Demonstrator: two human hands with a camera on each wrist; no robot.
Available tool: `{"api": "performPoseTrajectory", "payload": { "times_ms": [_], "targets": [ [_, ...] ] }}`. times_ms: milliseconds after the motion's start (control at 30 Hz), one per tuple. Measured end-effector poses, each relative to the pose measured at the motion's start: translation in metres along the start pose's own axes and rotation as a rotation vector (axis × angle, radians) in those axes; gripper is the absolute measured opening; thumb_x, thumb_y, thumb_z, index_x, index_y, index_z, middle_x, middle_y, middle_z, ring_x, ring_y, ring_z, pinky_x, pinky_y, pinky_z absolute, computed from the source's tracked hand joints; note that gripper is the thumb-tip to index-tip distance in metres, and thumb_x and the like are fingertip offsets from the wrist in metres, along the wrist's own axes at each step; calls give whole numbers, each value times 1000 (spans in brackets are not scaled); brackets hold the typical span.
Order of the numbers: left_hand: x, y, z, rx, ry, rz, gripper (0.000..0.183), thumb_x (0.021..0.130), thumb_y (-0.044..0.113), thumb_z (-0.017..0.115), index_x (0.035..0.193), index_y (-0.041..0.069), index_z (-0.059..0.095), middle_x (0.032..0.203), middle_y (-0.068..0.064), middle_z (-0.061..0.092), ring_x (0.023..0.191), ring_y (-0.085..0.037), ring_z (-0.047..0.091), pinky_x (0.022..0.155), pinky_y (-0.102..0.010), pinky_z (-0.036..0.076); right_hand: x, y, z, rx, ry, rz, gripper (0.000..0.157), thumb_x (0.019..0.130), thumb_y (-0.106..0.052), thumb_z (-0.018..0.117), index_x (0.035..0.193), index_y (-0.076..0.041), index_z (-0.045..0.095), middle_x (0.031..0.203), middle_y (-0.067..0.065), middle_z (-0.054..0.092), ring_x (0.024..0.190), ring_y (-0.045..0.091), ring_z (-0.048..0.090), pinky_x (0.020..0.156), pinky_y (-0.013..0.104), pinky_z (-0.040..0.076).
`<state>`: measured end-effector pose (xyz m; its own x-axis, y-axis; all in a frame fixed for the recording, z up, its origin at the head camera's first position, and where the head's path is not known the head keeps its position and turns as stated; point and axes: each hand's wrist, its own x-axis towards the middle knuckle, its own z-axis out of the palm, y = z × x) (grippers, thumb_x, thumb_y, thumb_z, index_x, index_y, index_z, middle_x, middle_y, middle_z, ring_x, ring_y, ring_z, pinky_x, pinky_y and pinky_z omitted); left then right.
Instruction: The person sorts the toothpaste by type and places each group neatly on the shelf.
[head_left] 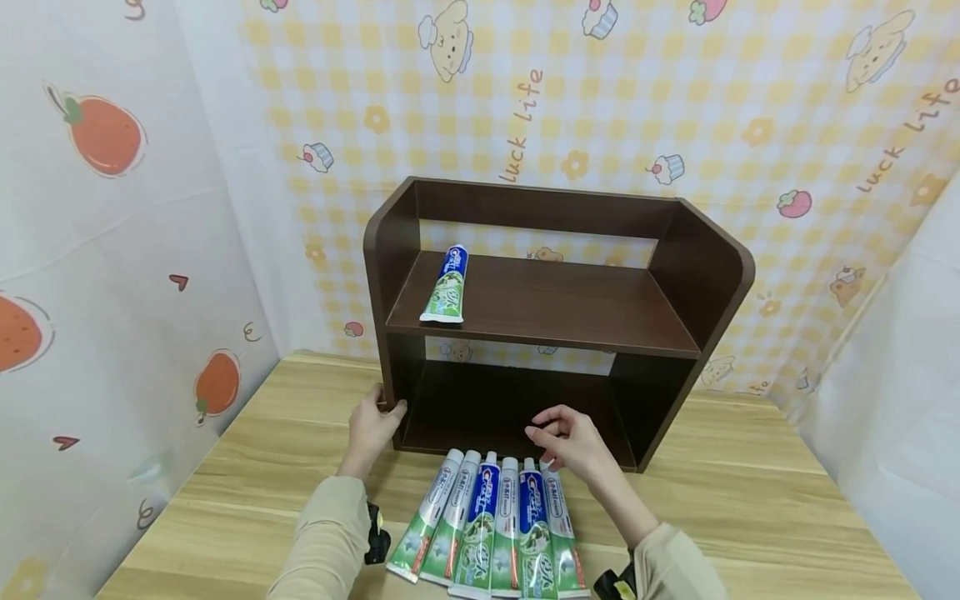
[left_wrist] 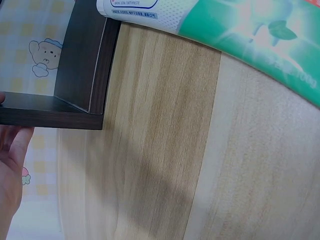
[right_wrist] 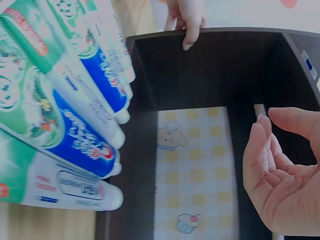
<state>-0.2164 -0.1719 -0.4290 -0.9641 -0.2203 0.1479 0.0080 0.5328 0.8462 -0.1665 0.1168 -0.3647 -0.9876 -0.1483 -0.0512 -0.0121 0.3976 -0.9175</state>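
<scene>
A dark brown two-tier shelf stands on the wooden table. My left hand grips the lower front edge of its left side panel, thumb on the inner face; in the left wrist view only part of that hand shows. My right hand hovers in front of the lower compartment, near the toothpaste caps. In the right wrist view its fingers are loosely bent, thumb apart, with nothing between them. Several toothpaste tubes lie side by side before the shelf, caps towards it. One Crest toothpaste tube lies on the upper tier's left.
The wooden table extends to both sides of the shelf. Behind it hangs a yellow checked cloth with cartoon prints, and a white printed sheet borders the left side. A black strap sits on the left wrist.
</scene>
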Motion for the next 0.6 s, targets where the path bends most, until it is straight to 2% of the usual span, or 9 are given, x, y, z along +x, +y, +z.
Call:
{"api": "performPoseTrajectory", "payload": {
  "times_ms": [233, 467, 600],
  "targets": [
    [1, 0, 0, -1, -10, -5, 27, 87, 16, 55, 109, -1, 51, 105, -24, 62, 99, -37, 61, 79, -42, 53, -1, 20, 1, -26, 13, 33, 32, 84, -19, 64, 106, 3, 56, 71, 2, 60, 51, 13, 56, 51, 34, 53],
    [1, 0, -1, -7, -10, -8, 27, 87, 16, 55, 108, 0, 51, 106, -23, 62, 101, -37, 61, 81, -43, 52, -3, 37, 2, -38, 37, 80, 29, 82, -18, 65, 102, 3, 57, 73, 11, 62, 53, 16, 58, 51, 32, 52],
    [0, -1, 0, -5, -5, -5, 27, 87, 16, 55, 107, -1, 51, 105, -23, 62, 100, -37, 61, 81, -43, 52, -5, 45, 4, -37, 49, 108, 27, 81, -15, 66, 100, 3, 57, 71, 11, 61, 53, 14, 56, 52, 33, 52]
  ]
}}
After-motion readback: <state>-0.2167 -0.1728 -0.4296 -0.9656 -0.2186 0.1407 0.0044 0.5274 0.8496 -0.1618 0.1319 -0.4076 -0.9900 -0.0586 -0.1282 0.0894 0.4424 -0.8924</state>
